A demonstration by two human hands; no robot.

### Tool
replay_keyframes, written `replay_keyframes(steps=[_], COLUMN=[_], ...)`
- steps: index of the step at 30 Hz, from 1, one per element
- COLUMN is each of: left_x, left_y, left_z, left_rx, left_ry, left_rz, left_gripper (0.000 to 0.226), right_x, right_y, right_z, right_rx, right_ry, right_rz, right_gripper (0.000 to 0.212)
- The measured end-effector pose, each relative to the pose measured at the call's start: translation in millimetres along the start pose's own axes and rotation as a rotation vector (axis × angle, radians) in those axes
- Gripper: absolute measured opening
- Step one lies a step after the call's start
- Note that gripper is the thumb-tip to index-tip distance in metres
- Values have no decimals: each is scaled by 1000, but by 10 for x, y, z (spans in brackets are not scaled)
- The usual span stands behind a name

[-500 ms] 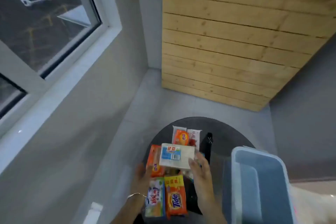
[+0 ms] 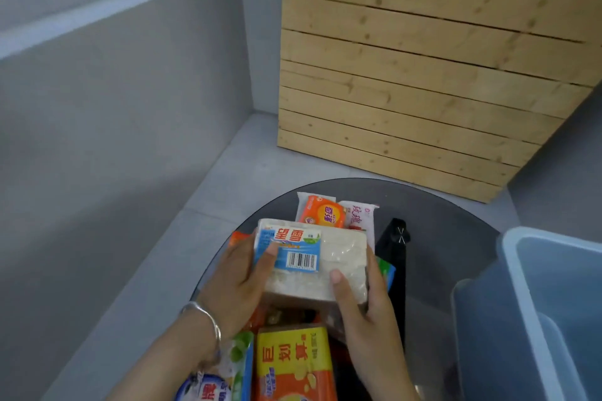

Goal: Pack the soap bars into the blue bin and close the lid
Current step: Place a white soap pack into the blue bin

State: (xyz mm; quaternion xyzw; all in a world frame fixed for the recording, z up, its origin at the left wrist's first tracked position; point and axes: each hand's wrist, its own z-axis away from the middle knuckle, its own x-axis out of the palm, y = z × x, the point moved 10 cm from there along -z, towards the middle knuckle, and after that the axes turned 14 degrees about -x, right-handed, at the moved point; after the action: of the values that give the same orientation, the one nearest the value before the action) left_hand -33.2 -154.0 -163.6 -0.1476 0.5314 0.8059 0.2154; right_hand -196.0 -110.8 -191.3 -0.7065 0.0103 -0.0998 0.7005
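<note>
Both hands grip one white soap bar (image 2: 312, 262) lifted above the pile: the left hand (image 2: 239, 283) clasps its labelled end with the thumb across the sticker, and the right hand (image 2: 368, 303) clasps the bare end with the thumb on top. Its blue label carries red Chinese characters and a barcode, seen upside down; I cannot read them with confidence. At 12 o'clock from the held bar lie an orange packet (image 2: 322, 213) with printed characters and, just beside it at 1 o'clock, a white packet (image 2: 360, 215) with pink characters. At 6 o'clock sits a yellow and orange packet (image 2: 294, 365) with red Chinese writing, and at 7 o'clock a blue and white packet (image 2: 207, 389) is partly cut off by the frame edge. A black object (image 2: 392, 247) lies at 3 o'clock on the dark round table (image 2: 456, 238). Farther out at 4 o'clock stands the blue bin (image 2: 508, 319), uncovered, and no soap shows in the part of its inside that is visible. Judging from this, packing has barely begun: this bar is the one in hand, the other packets wait on the table, and the closing of the lid comes last. No lid is clearly in view.
</note>
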Motion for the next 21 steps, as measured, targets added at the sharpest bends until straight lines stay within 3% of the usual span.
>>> replay_keyframes(steps=[2,8,15,21], left_x=[25,54,91,-21], left_y=[-38,-85,-129,163], left_z=[-3,-94,-156,174], left_rx=[13,86,109,154], left_ry=[-22,-4,-18,7], left_rz=[-9,21,-54,125], left_gripper=[44,32,17,23], right_x=[9,-13,-29,49], right_y=[12,7,54,-247], right_z=[0,-4,12,150], right_rx=[-52,-186,-184,-260], right_ry=[5,25,53,137], right_rz=[12,73,92,-130], right_gripper=[73,84,68,59])
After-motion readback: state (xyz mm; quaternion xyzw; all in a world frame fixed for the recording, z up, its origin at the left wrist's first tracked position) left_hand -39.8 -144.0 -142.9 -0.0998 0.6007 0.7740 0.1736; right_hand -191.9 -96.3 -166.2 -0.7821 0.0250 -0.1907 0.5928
